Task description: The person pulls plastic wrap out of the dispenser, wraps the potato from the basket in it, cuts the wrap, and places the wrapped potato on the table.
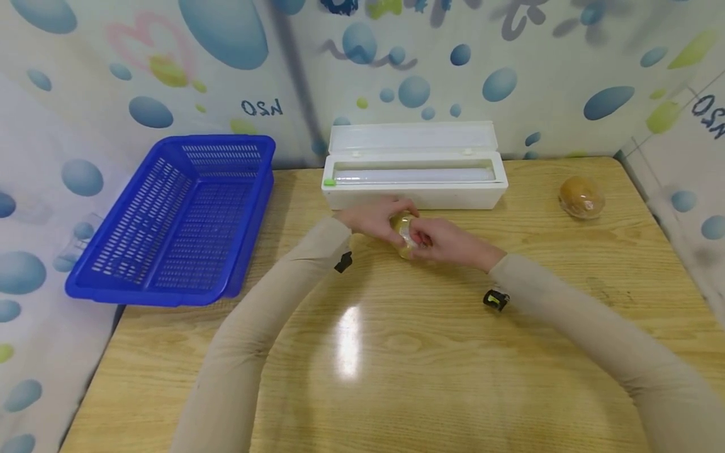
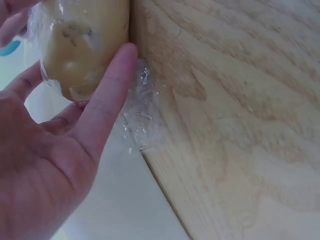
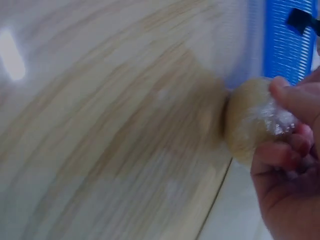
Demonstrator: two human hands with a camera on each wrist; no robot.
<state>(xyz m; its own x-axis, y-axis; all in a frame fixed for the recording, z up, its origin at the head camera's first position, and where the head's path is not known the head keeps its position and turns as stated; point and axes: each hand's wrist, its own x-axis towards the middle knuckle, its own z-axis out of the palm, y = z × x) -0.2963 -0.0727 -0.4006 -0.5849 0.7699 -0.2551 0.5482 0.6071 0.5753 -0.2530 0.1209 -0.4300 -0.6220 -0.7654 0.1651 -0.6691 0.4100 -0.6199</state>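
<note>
A round bun (image 1: 404, 225) wrapped in clear plastic film sits between both hands at mid-table, just in front of a white cling film box (image 1: 419, 199). My left hand (image 1: 370, 218) grips the bun from its left side, with the thumb along its near edge. A loose flap of plastic film (image 2: 142, 112) sticks out beside that thumb in the left wrist view. On the other side, my right hand (image 1: 453, 244) has its fingers curled and pinches the gathered film (image 3: 270, 117) on the bun. The bun's underside is hidden.
The film box's lid (image 1: 413, 137) stands raised, showing the film roll (image 1: 416, 175) inside. A blue plastic basket (image 1: 141, 297) stands at the left of the wooden table (image 1: 396, 377). Another film-wrapped bun (image 1: 582, 196) lies at the back right. A patterned curtain rises behind.
</note>
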